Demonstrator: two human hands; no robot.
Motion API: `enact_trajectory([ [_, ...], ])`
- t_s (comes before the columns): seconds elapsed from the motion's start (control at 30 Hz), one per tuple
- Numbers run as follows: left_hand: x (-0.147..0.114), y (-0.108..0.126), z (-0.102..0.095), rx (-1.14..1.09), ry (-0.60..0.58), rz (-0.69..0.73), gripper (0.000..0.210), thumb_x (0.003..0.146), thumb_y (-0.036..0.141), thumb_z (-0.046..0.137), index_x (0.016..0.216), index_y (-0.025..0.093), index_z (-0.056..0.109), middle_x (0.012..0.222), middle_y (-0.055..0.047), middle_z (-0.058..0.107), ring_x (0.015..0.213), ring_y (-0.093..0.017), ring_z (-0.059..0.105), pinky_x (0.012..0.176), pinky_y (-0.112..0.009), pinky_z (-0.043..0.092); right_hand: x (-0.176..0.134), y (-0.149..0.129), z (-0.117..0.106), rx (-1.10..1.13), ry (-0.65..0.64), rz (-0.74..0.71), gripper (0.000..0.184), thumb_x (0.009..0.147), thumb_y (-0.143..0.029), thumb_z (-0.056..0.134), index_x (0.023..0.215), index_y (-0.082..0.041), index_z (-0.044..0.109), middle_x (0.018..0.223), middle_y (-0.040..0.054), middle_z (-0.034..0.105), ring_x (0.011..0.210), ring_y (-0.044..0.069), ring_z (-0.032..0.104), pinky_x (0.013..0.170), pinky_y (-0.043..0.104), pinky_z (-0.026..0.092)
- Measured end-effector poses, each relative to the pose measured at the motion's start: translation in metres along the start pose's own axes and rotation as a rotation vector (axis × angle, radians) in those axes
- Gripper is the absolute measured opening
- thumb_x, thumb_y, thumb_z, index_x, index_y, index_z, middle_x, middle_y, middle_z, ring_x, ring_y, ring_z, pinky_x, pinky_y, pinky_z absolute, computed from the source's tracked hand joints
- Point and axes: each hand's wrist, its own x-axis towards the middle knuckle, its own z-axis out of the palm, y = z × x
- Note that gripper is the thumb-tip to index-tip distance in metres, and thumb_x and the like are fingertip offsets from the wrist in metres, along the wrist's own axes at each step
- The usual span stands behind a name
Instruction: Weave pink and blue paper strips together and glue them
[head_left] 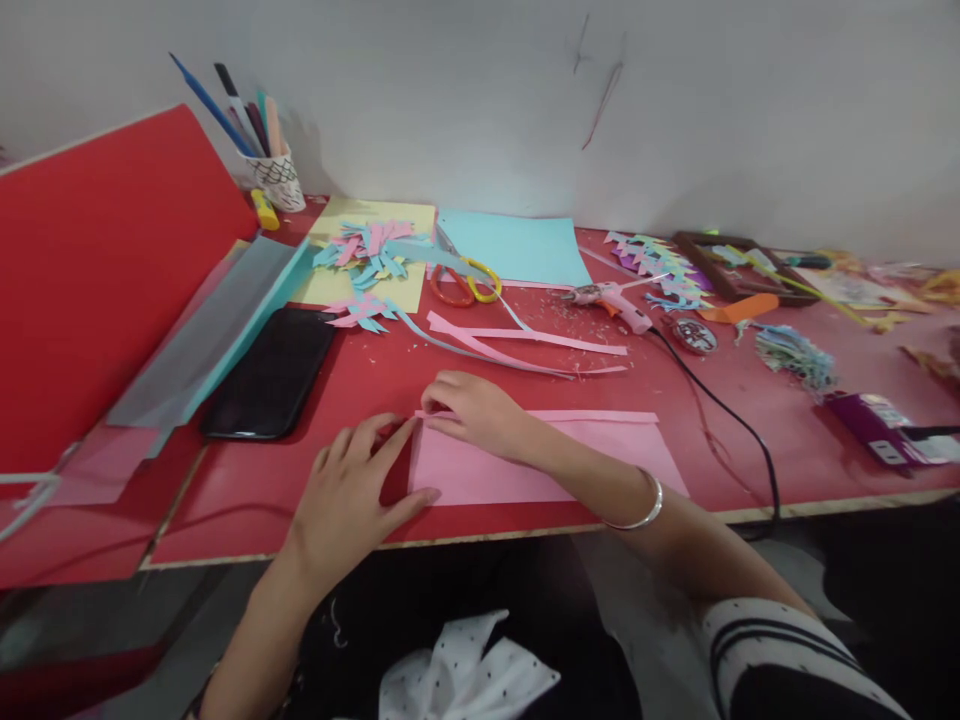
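Note:
A sheet of pink paper (487, 475) lies near the table's front edge, with a narrow folded strip along its far side. My right hand (480, 415) is closed in a pinch at the far left corner of that fold. Fingers spread, my left hand (356, 490) rests at the sheet's left edge, thumb and forefinger touching it. Part of the paper is hidden under my right forearm. Just beyond lie loose pink paper strips (555, 341) and scissors (480, 284) with red and yellow handles.
A black phone (270, 375) lies left, beside stacked coloured sheets (217, 330). Farther back are cut paper pieces (367, 250), a blue sheet (517, 250) and a pen cup (277, 180). A pink glue gun (619, 302) trails its black cord (727, 410) at right, near a purple box (874, 430).

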Motion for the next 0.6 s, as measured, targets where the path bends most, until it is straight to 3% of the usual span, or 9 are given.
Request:
enact_trajectory([
  [0.2,0.004,0.0,-0.003,-0.001,0.016,0.04,0.062,0.076,0.06,0.045,0.119,0.017,0.053,0.109,-0.013,0.057,0.094,-0.027,0.053,0.077,-0.039,0.044,0.003,0.0,0.002,-0.023,0.034,0.009,0.015,0.086,-0.022,0.044,0.079,-0.015,0.056,0.08,0.0032,0.056,0.07,0.012,0.047,0.063,0.023,0.029],
  [0.4,0.008,0.01,-0.003,0.048,0.078,0.014,0.048,0.081,0.049,0.045,0.111,0.014,0.057,0.104,-0.014,0.058,0.09,-0.027,0.055,0.072,-0.036,0.045,0.016,0.0,-0.003,-0.015,-0.03,0.013,0.02,0.086,-0.022,0.041,0.071,-0.016,0.052,0.074,0.0009,0.055,0.065,0.01,0.043,0.058,0.023,0.024],
  [0.6,0.01,0.019,-0.009,0.187,0.036,0.001,0.043,0.083,0.042,0.047,0.115,0.016,0.056,0.103,-0.013,0.058,0.085,-0.026,0.054,0.068,-0.035,0.044,0.026,-0.001,-0.008,-0.048,-0.133,0.04,0.023,0.085,-0.024,0.04,0.065,-0.017,0.05,0.068,-0.0002,0.054,0.062,0.01,0.04,0.054,0.024,0.021],
])
